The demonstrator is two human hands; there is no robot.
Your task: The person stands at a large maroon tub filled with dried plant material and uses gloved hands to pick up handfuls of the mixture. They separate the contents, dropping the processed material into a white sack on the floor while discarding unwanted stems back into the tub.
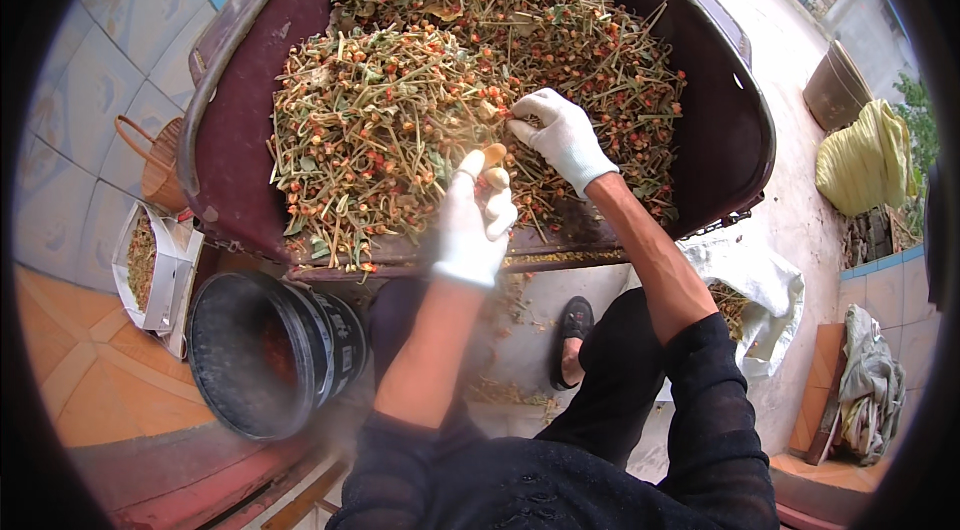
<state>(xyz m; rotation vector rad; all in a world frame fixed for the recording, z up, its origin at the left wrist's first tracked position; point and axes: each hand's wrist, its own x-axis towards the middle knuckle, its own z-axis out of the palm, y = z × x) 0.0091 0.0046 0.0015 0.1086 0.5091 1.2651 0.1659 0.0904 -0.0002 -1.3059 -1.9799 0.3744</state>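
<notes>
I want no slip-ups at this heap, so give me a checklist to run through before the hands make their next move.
1. Gloves on: ok; left hand and right hand both wear white ones.
2. Right hand at the dried plant heap: ok.
3. Anything pinched in the fingers: cannot tell.
4. Near edge of the maroon container free of bits: not ok; some lie along it.
5. Black bucket mouth uncovered: ok; contents unclear.
6. Floor by the black shoe free of scraps: not ok.

Plant stalks [370,120] lie heaped in the cart bed [235,125]. Before it, a bucket [343,342] stands left, a sack [778,295] right.
</notes>
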